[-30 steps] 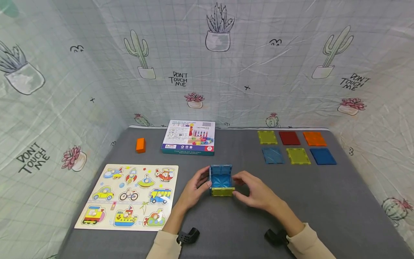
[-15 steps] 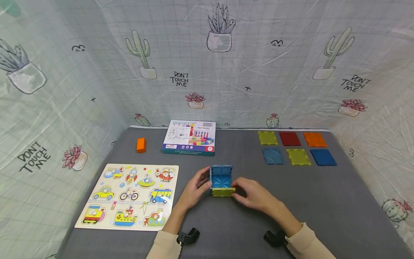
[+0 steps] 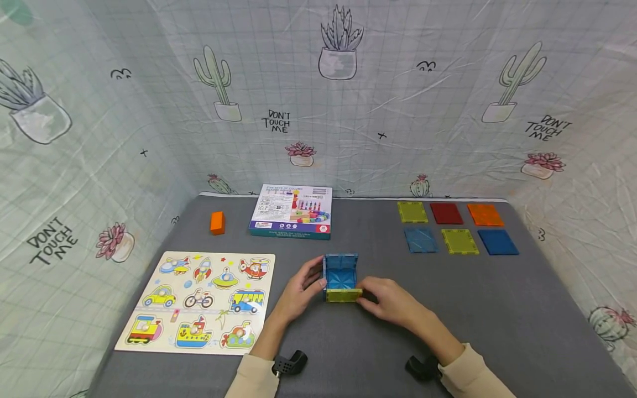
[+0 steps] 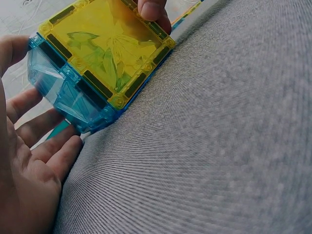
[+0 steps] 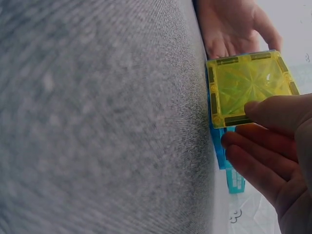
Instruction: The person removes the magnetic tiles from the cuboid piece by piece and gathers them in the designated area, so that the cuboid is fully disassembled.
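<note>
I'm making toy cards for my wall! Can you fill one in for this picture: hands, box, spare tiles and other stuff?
Left hand: holds the blue left wall of the box
Right hand: pinches the yellow front
Box: blue floor, back and left wall; yellow front; no right wall or lid shows
Far spares: yellow tile, red tile, orange tile
Near spares: light blue tile, second yellow tile, dark blue tile
Other stuff: puzzle board, carton, orange block

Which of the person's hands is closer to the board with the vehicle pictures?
Left. The left hand is just right of the board, against the tile box's left side; the right hand is farther off, pinching the yellow tile.
</note>
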The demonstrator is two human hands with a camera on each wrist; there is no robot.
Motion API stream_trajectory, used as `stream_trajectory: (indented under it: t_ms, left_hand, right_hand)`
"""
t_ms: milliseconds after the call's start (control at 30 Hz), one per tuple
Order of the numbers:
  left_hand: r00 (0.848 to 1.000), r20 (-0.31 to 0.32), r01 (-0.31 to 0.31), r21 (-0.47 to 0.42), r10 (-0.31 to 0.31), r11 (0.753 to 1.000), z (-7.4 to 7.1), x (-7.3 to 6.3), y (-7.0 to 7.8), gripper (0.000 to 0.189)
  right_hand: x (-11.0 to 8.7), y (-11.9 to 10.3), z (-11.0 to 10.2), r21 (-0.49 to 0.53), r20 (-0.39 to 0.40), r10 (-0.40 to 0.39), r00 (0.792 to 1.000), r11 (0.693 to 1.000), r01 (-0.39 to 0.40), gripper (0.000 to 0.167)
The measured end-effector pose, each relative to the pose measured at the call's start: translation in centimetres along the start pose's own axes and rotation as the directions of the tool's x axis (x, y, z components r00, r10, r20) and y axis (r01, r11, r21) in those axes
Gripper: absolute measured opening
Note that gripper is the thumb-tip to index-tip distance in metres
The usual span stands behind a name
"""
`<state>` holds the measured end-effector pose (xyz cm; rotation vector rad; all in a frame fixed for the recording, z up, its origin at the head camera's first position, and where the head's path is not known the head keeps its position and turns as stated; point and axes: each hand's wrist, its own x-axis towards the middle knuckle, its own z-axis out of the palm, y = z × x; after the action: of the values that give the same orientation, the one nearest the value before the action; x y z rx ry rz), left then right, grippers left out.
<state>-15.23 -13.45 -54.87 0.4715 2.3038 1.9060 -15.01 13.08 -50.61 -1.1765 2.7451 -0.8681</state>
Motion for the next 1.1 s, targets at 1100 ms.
stream_trajectory:
  t_ms: [1100]
  left_hand:
    - [1.0,-0.005,-0.026,0.009,0.026,1.0,0.1,0.1,-0.1,0.055]
  right_hand:
    - [-0.4,-0.5,-0.6,0.044,0.038,0.018,0.999,0.999,-0.02,0.01]
